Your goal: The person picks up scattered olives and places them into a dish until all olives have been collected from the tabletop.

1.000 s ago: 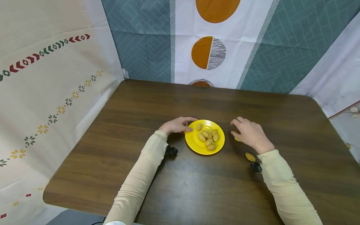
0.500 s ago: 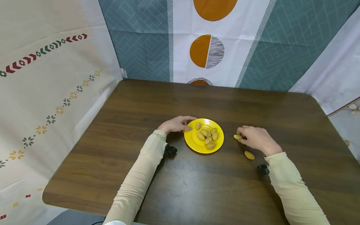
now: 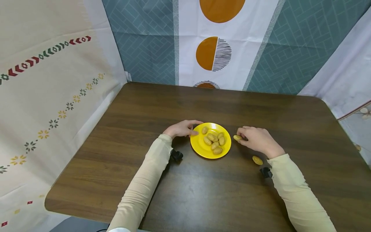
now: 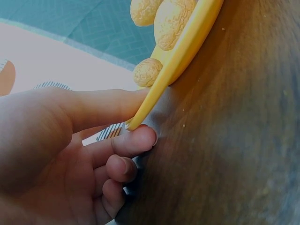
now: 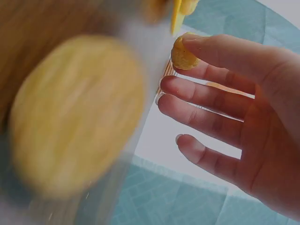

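Observation:
My left hand (image 3: 182, 129) pinches the left rim of a yellow plate (image 3: 198, 149); in the left wrist view the thumb lies on the rim and the index finger beneath it. Several wrinkled, yellow-brown, walnut-like ovals (image 3: 218, 150) lie on the plate. Just right of the plate, my right hand (image 3: 259, 140) holds another walnut-like oval (image 3: 237, 137) between thumb and index finger, its other fingers spread apart in the right wrist view. One more such oval (image 3: 257, 160) lies on the table below this hand, looming large and blurred in the right wrist view.
A brown wood-grain table (image 3: 116, 154) with rounded corners carries everything. Patterned cloths hang round it: a teal and white one (image 3: 150, 48) behind, a cream one (image 3: 58, 129) at the left. Each wrist wears a dark camera mount (image 3: 176, 156).
My right hand came down on the oval beside the plate, pinched it, and has brought it leftward close to the plate's rim. My left hand has stayed at the plate.

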Demonstrator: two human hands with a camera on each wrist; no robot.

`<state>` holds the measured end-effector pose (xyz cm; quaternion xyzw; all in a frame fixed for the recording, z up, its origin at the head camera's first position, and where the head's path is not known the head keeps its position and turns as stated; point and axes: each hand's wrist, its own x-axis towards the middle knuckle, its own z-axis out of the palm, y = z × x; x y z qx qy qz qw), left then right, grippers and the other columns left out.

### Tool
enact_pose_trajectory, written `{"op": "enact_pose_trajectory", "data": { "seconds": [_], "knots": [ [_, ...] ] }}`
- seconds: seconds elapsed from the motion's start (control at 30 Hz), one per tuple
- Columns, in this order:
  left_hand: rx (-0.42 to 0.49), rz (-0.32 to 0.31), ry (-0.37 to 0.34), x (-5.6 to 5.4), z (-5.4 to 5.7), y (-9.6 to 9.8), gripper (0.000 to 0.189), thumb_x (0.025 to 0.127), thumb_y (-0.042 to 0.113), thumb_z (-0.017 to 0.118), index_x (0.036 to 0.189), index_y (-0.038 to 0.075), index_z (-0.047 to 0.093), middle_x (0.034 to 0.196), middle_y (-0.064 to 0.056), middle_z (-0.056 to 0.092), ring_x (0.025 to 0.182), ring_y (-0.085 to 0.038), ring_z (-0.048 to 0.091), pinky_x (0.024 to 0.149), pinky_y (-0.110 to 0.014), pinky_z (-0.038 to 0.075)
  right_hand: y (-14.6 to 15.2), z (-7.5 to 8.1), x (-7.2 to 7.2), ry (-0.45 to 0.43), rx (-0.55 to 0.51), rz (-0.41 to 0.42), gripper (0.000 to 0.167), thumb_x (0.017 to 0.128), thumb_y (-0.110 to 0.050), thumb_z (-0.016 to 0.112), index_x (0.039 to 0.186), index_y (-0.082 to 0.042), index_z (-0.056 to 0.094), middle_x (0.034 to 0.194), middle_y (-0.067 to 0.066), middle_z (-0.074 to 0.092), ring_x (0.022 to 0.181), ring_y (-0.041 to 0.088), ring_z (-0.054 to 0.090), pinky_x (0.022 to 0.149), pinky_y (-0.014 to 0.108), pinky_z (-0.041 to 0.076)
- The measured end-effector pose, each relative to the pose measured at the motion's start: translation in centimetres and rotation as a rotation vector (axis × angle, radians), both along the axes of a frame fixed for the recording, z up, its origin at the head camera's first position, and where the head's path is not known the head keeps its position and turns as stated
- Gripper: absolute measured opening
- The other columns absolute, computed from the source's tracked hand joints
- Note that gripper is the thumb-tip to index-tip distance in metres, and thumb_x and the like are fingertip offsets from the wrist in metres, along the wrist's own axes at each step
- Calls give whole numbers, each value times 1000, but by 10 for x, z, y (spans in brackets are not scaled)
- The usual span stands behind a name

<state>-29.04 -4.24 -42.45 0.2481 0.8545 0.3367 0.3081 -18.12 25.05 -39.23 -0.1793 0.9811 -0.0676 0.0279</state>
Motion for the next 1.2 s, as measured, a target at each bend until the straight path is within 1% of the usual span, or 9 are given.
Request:
{"op": "enact_pose_trajectory", "data": {
  "seconds": [0.17,0.33,0.53,0.63,0.83,1.0,1.2],
  "knots": [
    [-3,-1,3,-1,-1,-1,55,96,25,59,148,29,40,82,-4,49,70,-17,49,64,-25,42,-19,2,-7,41,-7,28,15,84,-20,75,93,-12,65,77,-2,57,57,11,44,52,25,37],
    [7,0,-2,0,-1,-1,54,96,24,59,147,29,40,82,-4,49,70,-17,48,64,-25,41,-36,5,-13,94,-29,19,21,85,-22,74,100,-10,67,80,2,61,59,13,46,53,25,40],
    [20,-1,-11,1,1,-1,54,96,23,59,147,28,41,80,-4,48,68,-17,47,64,-25,41,-49,10,-17,95,-55,1,26,87,-25,72,107,-9,66,87,6,65,64,16,51,59,29,47],
    [16,-3,-9,1,1,-1,54,97,24,58,148,28,40,81,-4,48,69,-17,47,64,-24,41,-50,10,-17,94,-67,-9,26,88,-25,71,107,-9,66,88,6,66,66,16,52,60,29,49],
    [12,-1,-2,-1,0,-1,54,97,24,59,148,28,40,82,-4,48,69,-17,47,64,-25,41,-46,6,-15,123,-113,-35,19,88,-21,71,102,-8,68,83,5,67,63,16,51,58,27,46],
    [8,-4,0,-1,0,-1,55,97,24,59,148,28,40,81,-4,48,68,-17,48,63,-25,41,-42,4,-12,146,-127,-38,15,88,-21,70,98,-9,69,84,4,69,65,15,53,60,28,48],
    [6,-8,4,-1,-2,-1,55,96,24,59,148,28,40,80,-4,48,69,-17,48,63,-25,41,-35,3,-9,164,-127,-38,12,88,-19,71,94,-9,70,80,3,68,62,14,51,56,26,44]
  ]
}}
